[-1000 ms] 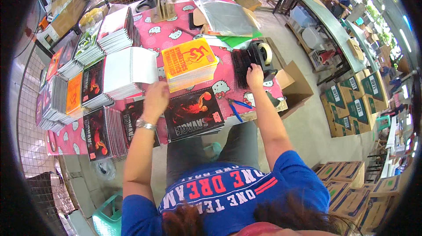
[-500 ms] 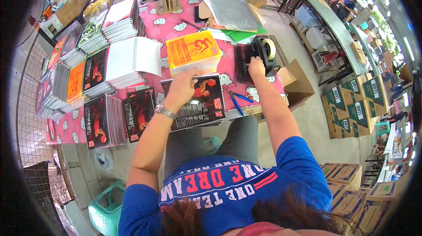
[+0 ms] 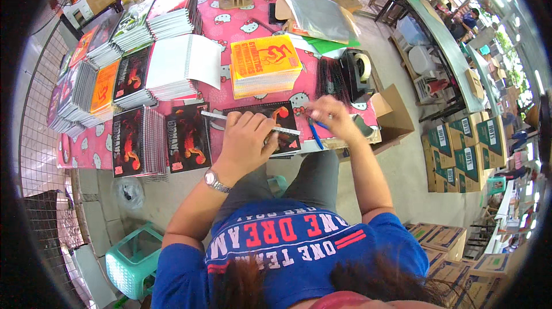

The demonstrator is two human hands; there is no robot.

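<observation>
My left hand (image 3: 247, 137) is closed round a notebook (image 3: 286, 130) seen nearly edge-on, its white page edges showing as a narrow strip. Under and behind it lies a black-covered notebook (image 3: 282, 111) with a red figure. My right hand (image 3: 332, 116) hovers beside that notebook's right end, fingers drawn together and slightly blurred; what they pinch is too small to make out. Blue-handled pliers (image 3: 315, 134) lie just below it. Beyond it are black spiral binding coils (image 3: 329, 77) and a black tape dispenser (image 3: 353, 76).
A stack of yellow notebooks (image 3: 264, 61) stands behind my left hand. More notebook stacks (image 3: 172, 67) fill the table's left side. Plastic sheets (image 3: 319, 15) lie at the back. An open carton (image 3: 397, 107) adjoins the right edge; a green stool (image 3: 129, 266) stands lower left.
My right hand has come back from the coils toward the notebook. My left hand has moved down and right, from resting on the black notebook to gripping one tilted on edge.
</observation>
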